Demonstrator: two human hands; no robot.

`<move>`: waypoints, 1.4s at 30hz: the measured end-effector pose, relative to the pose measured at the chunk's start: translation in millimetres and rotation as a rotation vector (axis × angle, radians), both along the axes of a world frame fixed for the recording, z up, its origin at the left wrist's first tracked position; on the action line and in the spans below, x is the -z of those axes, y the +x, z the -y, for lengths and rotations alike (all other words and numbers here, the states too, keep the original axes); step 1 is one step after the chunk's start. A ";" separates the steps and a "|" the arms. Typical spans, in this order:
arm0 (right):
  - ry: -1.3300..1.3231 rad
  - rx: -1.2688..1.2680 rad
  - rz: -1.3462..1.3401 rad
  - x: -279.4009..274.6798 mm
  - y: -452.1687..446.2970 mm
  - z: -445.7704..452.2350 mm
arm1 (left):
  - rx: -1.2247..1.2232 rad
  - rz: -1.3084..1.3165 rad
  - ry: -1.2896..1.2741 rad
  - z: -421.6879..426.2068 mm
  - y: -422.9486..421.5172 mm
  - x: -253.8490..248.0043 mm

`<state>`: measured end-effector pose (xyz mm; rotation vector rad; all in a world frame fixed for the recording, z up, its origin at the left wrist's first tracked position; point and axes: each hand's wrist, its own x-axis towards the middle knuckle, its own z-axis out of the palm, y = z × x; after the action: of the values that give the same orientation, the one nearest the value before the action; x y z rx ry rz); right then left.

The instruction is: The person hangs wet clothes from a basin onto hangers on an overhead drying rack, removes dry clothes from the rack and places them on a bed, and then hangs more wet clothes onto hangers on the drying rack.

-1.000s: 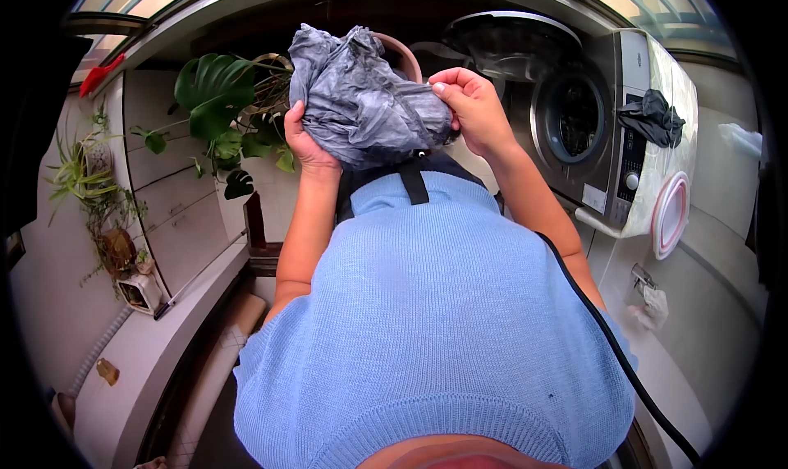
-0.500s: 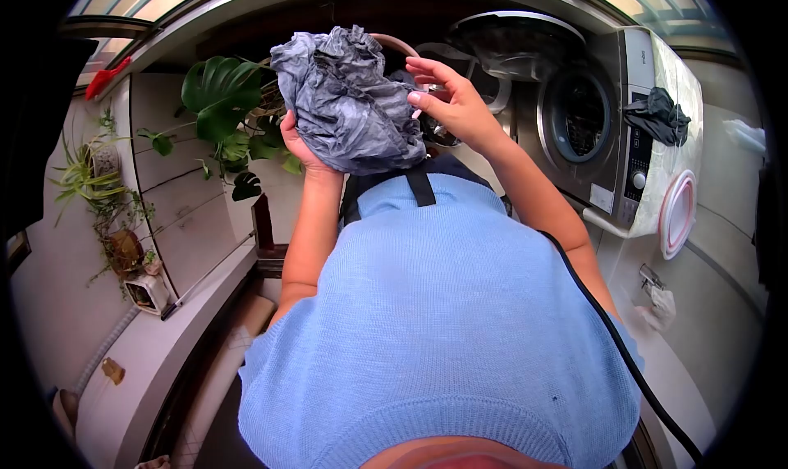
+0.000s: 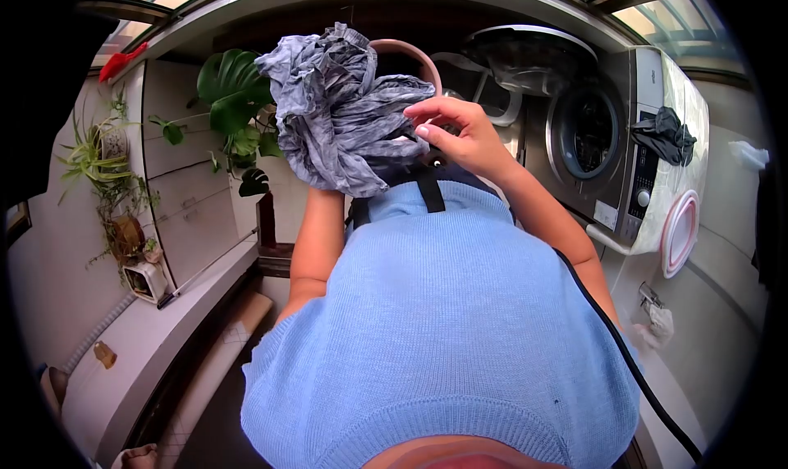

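Note:
A crumpled grey garment point(image 3: 332, 112) is bunched up in the air in front of my body, its folds drawn out towards the right. My left hand is hidden behind it; only the forearm shows, rising to the garment's lower edge, and the cloth rests on that hand. At the garment's right edge is my right hand point(image 3: 460, 132), thumb and index finger bent together on the cloth. Behind the garment shows the pinkish rim of a round basin point(image 3: 423, 59), largely covered.
To the right stands a front-loading washing machine point(image 3: 587, 137) with its door point(image 3: 533, 54) swung open. A dark cloth point(image 3: 663, 137) and a collapsible white basin point(image 3: 680, 233) are on its top side. Potted plants point(image 3: 234, 91) stand left, near a white ledge point(image 3: 115, 395).
The garment has shifted slightly left and down and spread into longer folds. My left hand has gone out of sight behind it. My right fingers have closed in at its edge.

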<state>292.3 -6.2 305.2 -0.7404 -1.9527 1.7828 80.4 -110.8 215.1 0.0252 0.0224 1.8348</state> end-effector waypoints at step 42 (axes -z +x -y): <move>-0.383 -0.001 -0.029 27.5 -4.7 15.4 | -0.267 -0.227 -0.368 0.0 4.9 5.7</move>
<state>287.6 -21.6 277.7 -0.8243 -1.6092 2.1848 85.3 -110.8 209.3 -0.0297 0.5438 2.0597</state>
